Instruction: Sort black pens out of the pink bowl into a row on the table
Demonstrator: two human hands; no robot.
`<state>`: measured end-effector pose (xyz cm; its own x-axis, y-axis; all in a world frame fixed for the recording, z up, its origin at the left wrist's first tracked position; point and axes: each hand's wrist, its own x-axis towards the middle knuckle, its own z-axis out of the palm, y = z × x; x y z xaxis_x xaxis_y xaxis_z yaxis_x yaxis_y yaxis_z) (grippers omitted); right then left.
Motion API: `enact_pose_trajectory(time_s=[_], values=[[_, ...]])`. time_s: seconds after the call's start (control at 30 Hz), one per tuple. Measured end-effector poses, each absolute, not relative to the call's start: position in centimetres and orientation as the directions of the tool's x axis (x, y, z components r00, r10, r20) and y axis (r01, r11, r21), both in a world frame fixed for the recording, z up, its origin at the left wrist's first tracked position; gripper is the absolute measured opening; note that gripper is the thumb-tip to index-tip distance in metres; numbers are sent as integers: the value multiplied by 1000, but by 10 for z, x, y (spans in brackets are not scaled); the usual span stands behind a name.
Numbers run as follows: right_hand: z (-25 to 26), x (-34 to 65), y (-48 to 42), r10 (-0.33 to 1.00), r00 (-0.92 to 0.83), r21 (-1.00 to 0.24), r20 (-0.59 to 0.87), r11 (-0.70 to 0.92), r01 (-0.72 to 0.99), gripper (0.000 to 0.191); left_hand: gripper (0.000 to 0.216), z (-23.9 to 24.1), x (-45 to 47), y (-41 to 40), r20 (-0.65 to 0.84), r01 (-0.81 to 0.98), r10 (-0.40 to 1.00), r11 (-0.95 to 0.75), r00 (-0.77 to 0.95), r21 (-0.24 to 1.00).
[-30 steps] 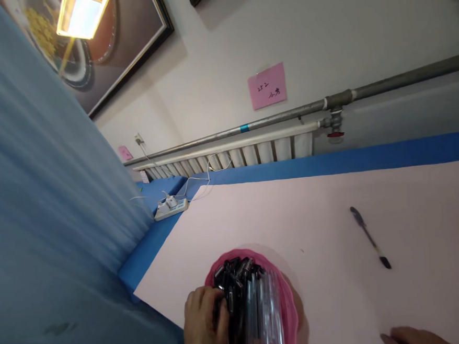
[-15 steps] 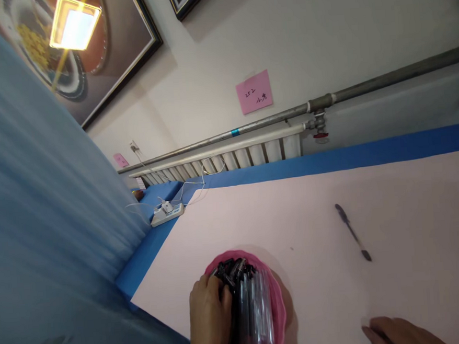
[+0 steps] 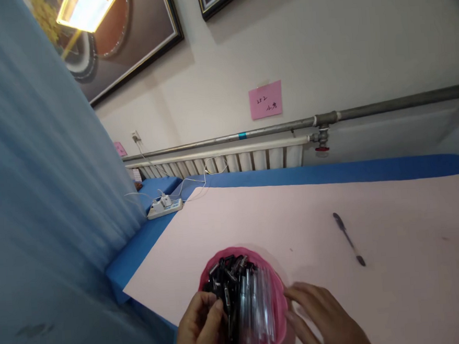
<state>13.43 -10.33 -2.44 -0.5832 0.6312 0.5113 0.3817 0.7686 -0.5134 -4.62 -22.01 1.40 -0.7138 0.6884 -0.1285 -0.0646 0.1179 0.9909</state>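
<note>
A round pink basket with a wavy rim holds black pen caps on its left side and clear plastic pen barrels on its right. My left hand is over the basket's left edge, thumb and fingers pinched together beside the caps. What lies between those fingertips is too hidden to make out. At the right rim, my right hand has its fingers apart, the tips touching or very near the basket. Farther right, one assembled pen with a dark cap lies on the pale pink sheet.
A white power strip with plugs and cables sits on the blue table edge at the back left. Light blue curtain hangs along the left. Behind the table run a radiator and a metal pipe.
My right hand has come in from the lower right to the basket's right rim. My left hand has drawn back from the caps toward the near left. The view has tilted slightly.
</note>
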Motion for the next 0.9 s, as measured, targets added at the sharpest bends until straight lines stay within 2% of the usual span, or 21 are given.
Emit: enact_pose_trajectory(time_s=[0.03,0.07,0.2,0.5,0.7,0.9], values=[[-17,121,-102,595,-607,-427,527,803,416,28,41,10,-46,-223,-137,-74,700,120,-701,990],[-12,108,-100,580,-630,-397,516,814,424,32,42,7,-46,-225,-144,-88,712,116,-688,989],[-1,72,-93,573,-670,-346,471,819,458,32,41,-5,-47,-232,-143,-129,757,78,-637,988],[-6,65,-102,561,-715,-377,416,823,426,16,40,-3,-46,-236,-129,-172,752,21,-646,985],[-7,61,-103,619,-658,-372,429,784,497,24,40,-6,-46,-237,-128,-173,761,21,-636,985],[-6,62,-105,627,-661,-402,413,776,486,15,38,-10,-47,-237,-104,-131,760,25,-641,991]])
